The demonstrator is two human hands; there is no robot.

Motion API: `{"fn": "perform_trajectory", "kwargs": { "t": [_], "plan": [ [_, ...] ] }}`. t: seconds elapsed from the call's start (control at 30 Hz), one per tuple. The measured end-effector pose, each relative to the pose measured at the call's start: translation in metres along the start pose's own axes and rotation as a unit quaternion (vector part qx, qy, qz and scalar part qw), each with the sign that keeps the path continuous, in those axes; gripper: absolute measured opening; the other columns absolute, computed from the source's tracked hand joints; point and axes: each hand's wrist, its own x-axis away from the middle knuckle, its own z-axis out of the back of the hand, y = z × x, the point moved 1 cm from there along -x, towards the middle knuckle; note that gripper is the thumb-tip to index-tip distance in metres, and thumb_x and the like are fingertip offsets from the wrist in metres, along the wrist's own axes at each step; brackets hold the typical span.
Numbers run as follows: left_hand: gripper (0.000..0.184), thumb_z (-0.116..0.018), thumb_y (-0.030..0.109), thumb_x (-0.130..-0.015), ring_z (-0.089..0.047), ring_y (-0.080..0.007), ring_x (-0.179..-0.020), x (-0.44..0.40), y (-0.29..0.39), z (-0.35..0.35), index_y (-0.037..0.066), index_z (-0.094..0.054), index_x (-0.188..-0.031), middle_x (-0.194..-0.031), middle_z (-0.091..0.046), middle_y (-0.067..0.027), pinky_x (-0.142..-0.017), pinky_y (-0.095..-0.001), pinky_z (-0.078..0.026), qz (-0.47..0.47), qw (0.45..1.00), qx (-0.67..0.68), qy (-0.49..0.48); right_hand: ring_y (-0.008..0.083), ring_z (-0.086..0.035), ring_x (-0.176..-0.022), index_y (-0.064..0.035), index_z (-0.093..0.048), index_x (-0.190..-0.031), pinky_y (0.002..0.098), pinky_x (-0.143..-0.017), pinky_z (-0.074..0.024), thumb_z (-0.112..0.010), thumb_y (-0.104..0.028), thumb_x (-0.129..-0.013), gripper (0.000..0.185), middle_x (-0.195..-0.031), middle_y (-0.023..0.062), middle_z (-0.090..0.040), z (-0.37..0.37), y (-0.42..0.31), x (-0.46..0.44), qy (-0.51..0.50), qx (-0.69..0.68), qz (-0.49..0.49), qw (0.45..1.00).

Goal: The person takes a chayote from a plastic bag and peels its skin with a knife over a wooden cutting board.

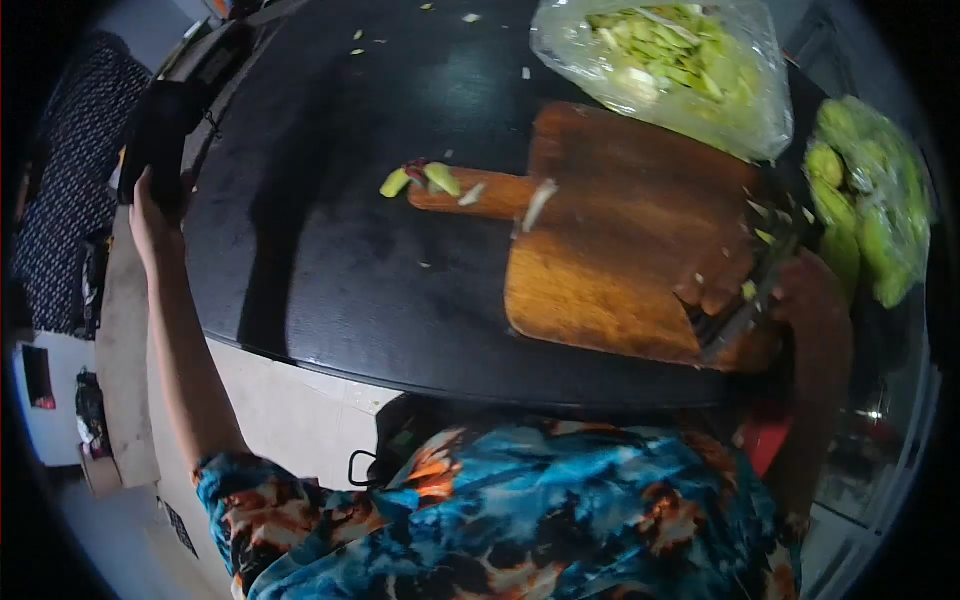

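Out at the far left, my left hand (155,225) is closed on a dark, elongated object (157,140) that looks like a phone. My right hand (808,288), smeared by motion, is at the right edge of the wooden cutting board (610,270). A dark blade (735,318), apparently a knife, lies across the board's right part at that hand; its handle is hidden. Small pale and green scraps (765,237) lie around the blade. On the board's handle (490,192) are green peel pieces (442,180) and a dark reddish bit (415,170).
A clear plastic bag of cut green pieces (690,60) sits beyond the board. To the right is another bag with whole green vegetables (885,200). Scraps dot the black table (400,290), whose curved front edge runs before my body.
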Motion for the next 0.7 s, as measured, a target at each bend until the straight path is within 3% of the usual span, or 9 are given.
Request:
{"fn": "perform_trajectory", "kwargs": {
  "t": [0.03, 0.07, 0.13, 0.17, 0.27, 0.37, 0.47, 0.6, 0.7],
  "plan": [
    [0.042, -0.061, 0.025, -0.091, -0.068, -0.0265, -0.084, -0.025, -0.028, 0.018, -0.004, -0.054, -0.120, -0.105, -0.065, -0.0147, -0.068, -0.0349, -0.056, -0.038, 0.998, -0.014, 0.047, 0.0239, -0.059, -0.102, 0.0018, -0.038, -0.140, 0.0371, -0.084, -0.0523, -0.061, -0.053, -0.085, 0.080, -0.127, 0.0183, -0.054, 0.026, -0.007, -0.010, -0.036, 0.039, 0.073, 0.996],
    [0.043, -0.061, 0.026, -0.090, -0.069, -0.0261, -0.079, -0.049, -0.063, 0.044, -0.005, -0.054, -0.119, -0.103, -0.066, -0.0144, -0.064, -0.0343, -0.056, -0.034, 0.994, -0.062, 0.080, 0.0229, -0.058, -0.102, 0.0013, -0.042, -0.138, 0.0366, -0.085, -0.0513, -0.060, -0.052, -0.086, 0.076, -0.126, 0.0177, -0.054, 0.013, -0.005, 0.015, -0.029, 0.057, 0.038, 0.997],
    [0.044, -0.062, 0.030, -0.090, -0.067, -0.0235, -0.073, -0.137, -0.084, 0.099, -0.002, -0.056, -0.119, -0.101, -0.064, -0.0137, -0.059, -0.0313, -0.056, -0.022, 0.936, -0.344, 0.068, 0.0215, -0.057, -0.101, 0.0008, -0.049, -0.133, 0.0354, -0.086, -0.0482, -0.057, -0.051, -0.089, 0.068, -0.122, 0.0160, -0.055, -0.027, -0.032, 0.044, -0.014, 0.147, 0.012, 0.989],
    [0.046, -0.063, 0.032, -0.088, -0.067, -0.0193, -0.075, -0.122, -0.085, 0.091, -0.001, -0.058, -0.119, -0.100, -0.065, -0.0105, -0.051, -0.0286, -0.053, -0.074, 0.932, -0.349, 0.062, 0.0210, -0.056, -0.100, 0.0007, -0.052, -0.130, 0.0347, -0.087, -0.0461, -0.054, -0.050, -0.090, 0.064, -0.119, 0.0149, -0.055, -0.053, -0.053, 0.049, -0.005, 0.218, 0.021, 0.976],
    [0.047, -0.054, 0.041, -0.090, -0.069, -0.0279, -0.088, -0.134, -0.083, 0.105, 0.012, -0.057, -0.127, -0.114, -0.066, -0.0148, -0.072, -0.0418, -0.055, -0.035, 0.724, -0.683, 0.084, 0.0209, -0.054, -0.094, 0.0021, -0.057, -0.120, 0.0321, -0.082, -0.0425, -0.050, -0.052, -0.091, 0.062, -0.114, 0.0141, -0.053, -0.099, -0.080, 0.042, -0.047, 0.354, 0.026, 0.934],
    [0.047, -0.048, 0.046, -0.089, -0.060, -0.0345, -0.113, -0.153, -0.081, 0.089, 0.025, -0.054, -0.131, -0.120, -0.064, -0.0146, -0.093, -0.0475, -0.047, -0.030, 0.632, -0.772, 0.062, 0.0209, -0.052, -0.090, 0.0031, -0.058, -0.116, 0.0318, -0.078, -0.0413, -0.049, -0.052, -0.091, 0.061, -0.114, 0.0144, -0.052, -0.112, -0.080, 0.028, -0.042, 0.416, 0.071, 0.906],
    [0.047, -0.049, 0.044, -0.090, -0.059, -0.0362, -0.112, -0.156, -0.091, 0.079, 0.026, -0.052, -0.133, -0.120, -0.064, -0.0134, -0.090, -0.0476, -0.049, -0.053, 0.575, -0.817, 0.020, 0.0203, -0.049, -0.093, 0.0036, -0.056, -0.118, 0.0324, -0.082, -0.0393, -0.047, -0.046, -0.093, 0.056, -0.115, 0.0137, -0.051, -0.097, -0.092, 0.022, -0.035, 0.474, 0.141, 0.869],
    [0.056, -0.063, 0.042, -0.081, -0.061, -0.0302, -0.109, -0.228, -0.140, 0.128, 0.024, -0.055, -0.133, -0.127, -0.059, -0.0137, -0.090, -0.0470, -0.049, 0.039, 0.600, -0.794, -0.092, 0.0197, -0.047, -0.095, 0.0046, -0.055, -0.120, 0.0319, -0.084, -0.0378, -0.043, -0.041, -0.096, 0.053, -0.117, 0.0138, -0.051, -0.096, -0.098, 0.021, 0.044, 0.490, 0.188, 0.850],
    [0.070, -0.075, 0.030, -0.074, -0.062, -0.0266, -0.102, -0.290, -0.209, 0.195, 0.017, -0.051, -0.138, -0.119, -0.064, -0.0128, -0.083, -0.0439, -0.051, 0.082, 0.841, -0.532, -0.051, 0.0214, -0.049, -0.093, 0.0043, -0.060, -0.115, 0.0320, -0.083, -0.0383, -0.046, -0.042, -0.095, 0.053, -0.114, 0.0161, -0.053, -0.095, -0.096, 0.024, 0.079, 0.480, 0.196, 0.852]
  ]
}}
